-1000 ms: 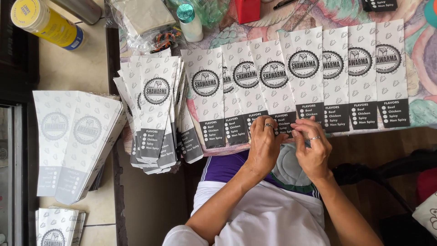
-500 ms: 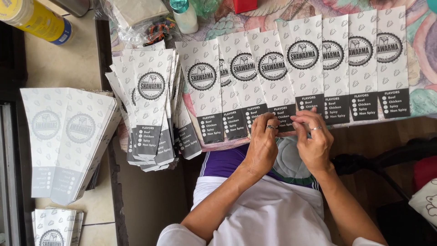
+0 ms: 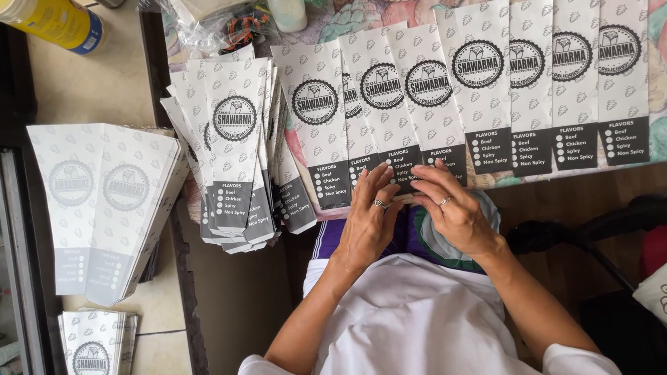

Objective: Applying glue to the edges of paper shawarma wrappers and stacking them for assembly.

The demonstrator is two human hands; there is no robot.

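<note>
A row of several white paper food sleeves (image 3: 479,90), each with a round black emblem and a black band at the bottom, lies overlapped along the table edge. My left hand (image 3: 368,222) and my right hand (image 3: 455,212) meet at the bottom band of one sleeve (image 3: 401,149) near the row's left end; the fingertips of both pinch its lower edge. Each hand wears a ring. To the left rests a fanned pile of the same sleeves (image 3: 233,149).
A stack of sleeves lying face down (image 3: 104,201) sits on the tiled counter at left, with another small stack (image 3: 94,344) below it. A yellow can (image 3: 55,21), a clear plastic bag (image 3: 215,28) and a white bottle (image 3: 288,12) stand at the back.
Both hands have shifted left along the row of sleeves, from the middle sleeve's bottom band to one nearer the left end. The view has also drifted a little.
</note>
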